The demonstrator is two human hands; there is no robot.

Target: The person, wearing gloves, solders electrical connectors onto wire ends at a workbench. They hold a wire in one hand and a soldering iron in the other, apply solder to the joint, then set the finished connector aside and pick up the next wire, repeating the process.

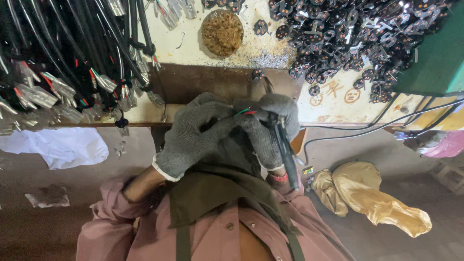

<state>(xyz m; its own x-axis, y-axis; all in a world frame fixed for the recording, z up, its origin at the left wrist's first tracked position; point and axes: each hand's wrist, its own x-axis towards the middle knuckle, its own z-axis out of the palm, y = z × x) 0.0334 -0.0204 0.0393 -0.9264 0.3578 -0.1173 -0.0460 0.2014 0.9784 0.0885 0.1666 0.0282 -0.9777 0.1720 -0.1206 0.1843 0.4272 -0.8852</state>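
While gloved hands (pixel 237 130) pinch wires (pixel 245 112), yellow bag (pixel 382 198) right.

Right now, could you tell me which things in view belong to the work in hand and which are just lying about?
In hand:
- left hand and right hand, both gloved, pinching the red and green wires
- black tool in the right hand
- cable bundle and pile of black round parts on the bench

Lying about:
- white cloth
- yellow bag
- round brush

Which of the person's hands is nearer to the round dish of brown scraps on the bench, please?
Left. The left hand lies just below the dish; the right hand, holding a black tool, sits farther right.
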